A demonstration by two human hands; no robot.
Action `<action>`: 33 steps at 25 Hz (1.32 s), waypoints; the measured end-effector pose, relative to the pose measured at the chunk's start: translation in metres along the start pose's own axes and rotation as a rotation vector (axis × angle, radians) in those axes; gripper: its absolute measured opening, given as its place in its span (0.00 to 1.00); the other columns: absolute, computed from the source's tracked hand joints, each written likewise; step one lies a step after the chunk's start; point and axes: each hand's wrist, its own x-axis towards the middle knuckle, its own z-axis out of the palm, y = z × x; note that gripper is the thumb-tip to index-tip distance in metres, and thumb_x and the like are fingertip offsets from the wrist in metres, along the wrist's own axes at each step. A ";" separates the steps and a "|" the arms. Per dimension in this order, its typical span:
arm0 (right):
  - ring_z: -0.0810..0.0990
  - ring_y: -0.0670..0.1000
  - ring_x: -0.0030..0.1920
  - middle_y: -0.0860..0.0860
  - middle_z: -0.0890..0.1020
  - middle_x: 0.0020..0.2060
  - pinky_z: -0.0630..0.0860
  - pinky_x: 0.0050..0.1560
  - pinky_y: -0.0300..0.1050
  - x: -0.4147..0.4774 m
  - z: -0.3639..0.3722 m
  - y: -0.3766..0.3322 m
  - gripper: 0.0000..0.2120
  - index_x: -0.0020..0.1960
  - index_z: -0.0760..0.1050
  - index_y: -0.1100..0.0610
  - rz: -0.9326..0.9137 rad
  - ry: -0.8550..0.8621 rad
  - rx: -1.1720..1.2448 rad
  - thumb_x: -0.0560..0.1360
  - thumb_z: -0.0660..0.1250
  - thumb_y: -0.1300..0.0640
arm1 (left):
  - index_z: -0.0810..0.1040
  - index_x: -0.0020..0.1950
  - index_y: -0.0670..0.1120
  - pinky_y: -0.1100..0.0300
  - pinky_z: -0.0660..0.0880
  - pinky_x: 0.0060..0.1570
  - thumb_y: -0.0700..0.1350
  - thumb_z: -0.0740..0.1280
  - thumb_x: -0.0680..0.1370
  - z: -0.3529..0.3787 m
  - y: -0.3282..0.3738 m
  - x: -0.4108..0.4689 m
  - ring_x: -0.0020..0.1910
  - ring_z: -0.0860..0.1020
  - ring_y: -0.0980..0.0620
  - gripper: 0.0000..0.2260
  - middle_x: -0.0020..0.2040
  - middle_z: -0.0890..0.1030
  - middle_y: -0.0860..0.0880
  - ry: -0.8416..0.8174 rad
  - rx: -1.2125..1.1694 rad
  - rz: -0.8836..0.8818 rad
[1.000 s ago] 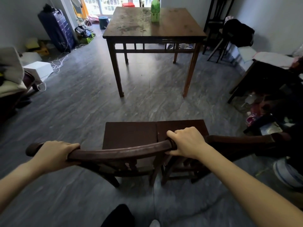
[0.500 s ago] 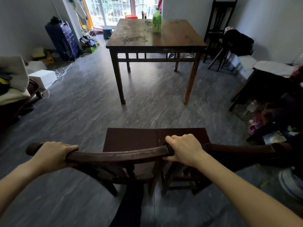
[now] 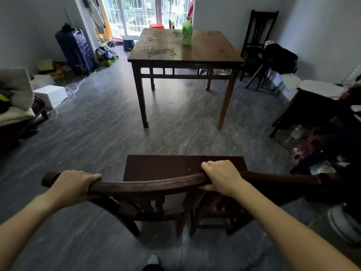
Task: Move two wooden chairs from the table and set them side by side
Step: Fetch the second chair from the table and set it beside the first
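Observation:
Two dark wooden chairs stand close together on the grey floor right in front of me, seats touching edge to edge. The left chair (image 3: 148, 184) has a curved top rail; my left hand (image 3: 72, 185) grips its left end and my right hand (image 3: 222, 178) grips its right end. The right chair (image 3: 277, 178) stands beside it, its top rail running off to the right, with no hand on it. The square wooden table (image 3: 207, 49) stands farther back in the middle of the room, well apart from both chairs.
A green bottle (image 3: 187, 32) stands on the table. A tall dark chair (image 3: 257, 42) is by the far right wall. Clutter and a dark low table (image 3: 312, 112) line the right side. A blue suitcase (image 3: 75, 49), white box (image 3: 51, 94) and cables lie left.
My view has lifted, so the table and chairs sit lower in the frame. Both hands keep the same grip on the left chair's top rail; my leg has dropped from view.

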 end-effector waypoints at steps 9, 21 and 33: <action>0.80 0.57 0.42 0.53 0.80 0.45 0.72 0.38 0.50 0.004 0.002 -0.006 0.24 0.49 0.67 0.57 0.032 0.009 0.000 0.69 0.64 0.37 | 0.77 0.43 0.48 0.52 0.74 0.34 0.55 0.73 0.63 -0.001 -0.004 0.002 0.38 0.82 0.44 0.15 0.39 0.84 0.50 -0.129 -0.063 -0.091; 0.81 0.56 0.39 0.51 0.82 0.39 0.67 0.33 0.45 -0.003 0.010 -0.003 0.32 0.55 0.69 0.55 0.090 0.110 -0.026 0.65 0.60 0.29 | 0.74 0.39 0.54 0.58 0.69 0.28 0.67 0.64 0.66 0.002 0.015 0.012 0.34 0.80 0.51 0.17 0.36 0.82 0.55 -0.085 -0.162 0.012; 0.79 0.55 0.44 0.50 0.83 0.39 0.70 0.44 0.48 -0.013 0.009 -0.016 0.29 0.48 0.73 0.52 0.185 0.270 0.114 0.66 0.57 0.28 | 0.74 0.49 0.48 0.54 0.71 0.44 0.69 0.60 0.67 0.003 0.082 0.019 0.45 0.79 0.47 0.26 0.46 0.81 0.50 0.044 -0.211 -0.100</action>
